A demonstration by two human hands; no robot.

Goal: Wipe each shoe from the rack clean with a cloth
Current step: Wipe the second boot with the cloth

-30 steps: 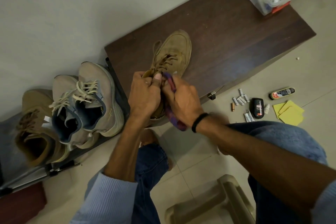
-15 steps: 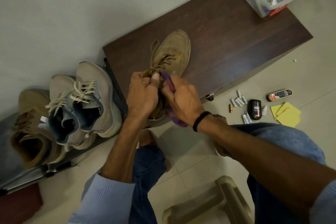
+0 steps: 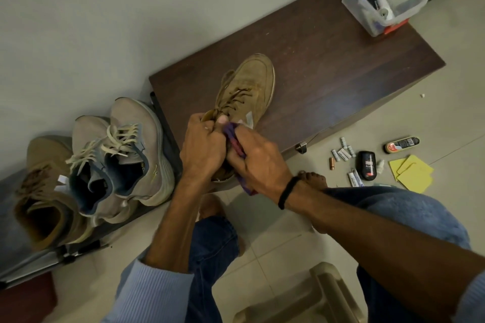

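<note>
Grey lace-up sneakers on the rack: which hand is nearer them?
Left. The left hand grips the tan suede shoe beside the grey sneakers; the right hand, holding the purple cloth, is farther, beyond the left.

One wide-angle cam sat on my head, faced forward and steeply down, close over left hand and right hand

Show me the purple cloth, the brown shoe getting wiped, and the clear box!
purple cloth (image 3: 232, 136), head view, on its bunched upper fold.
brown shoe (image 3: 258, 76), head view, on its toe.
clear box (image 3: 358, 6), head view, on its left side wall.
</note>
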